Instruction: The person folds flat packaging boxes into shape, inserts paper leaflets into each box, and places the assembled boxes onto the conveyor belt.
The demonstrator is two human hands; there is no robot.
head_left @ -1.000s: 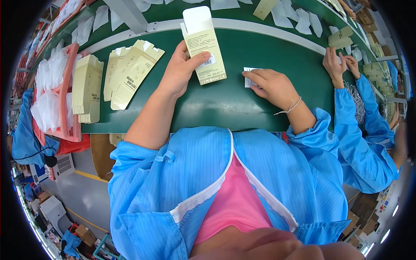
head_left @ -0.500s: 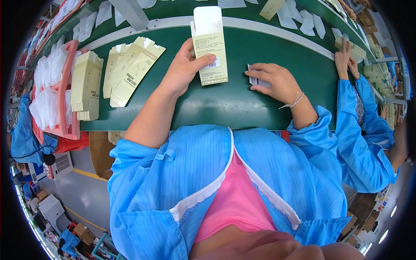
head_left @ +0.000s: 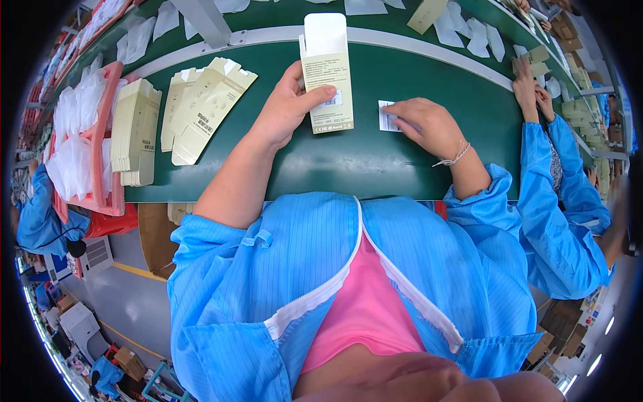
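Observation:
My left hand point(head_left: 287, 107) is wrapped round a pale yellow-green carton point(head_left: 328, 77), held upright with its white top flap raised and its printed side toward me. The thumb lies across the front beside a white barcode label. To the right, my right hand point(head_left: 434, 127) pinches the edge of a small white printed leaflet point(head_left: 386, 116) over the green tabletop; its fingertips hide part of the paper. Whether it is one sheet or several, I cannot tell.
Flattened cartons point(head_left: 213, 110) lie fanned out on the left, next to a standing stack of cartons point(head_left: 136, 134). A pink rack point(head_left: 107, 144) holds white pouches point(head_left: 72, 161). White pouches also lie on the raised shelf behind. At right, a co-worker's hands point(head_left: 529, 90) handle a carton.
My right hand has drawn its fingers together at the leaflet's right edge, uncovering more of the paper. The carton in my left hand has hardly moved.

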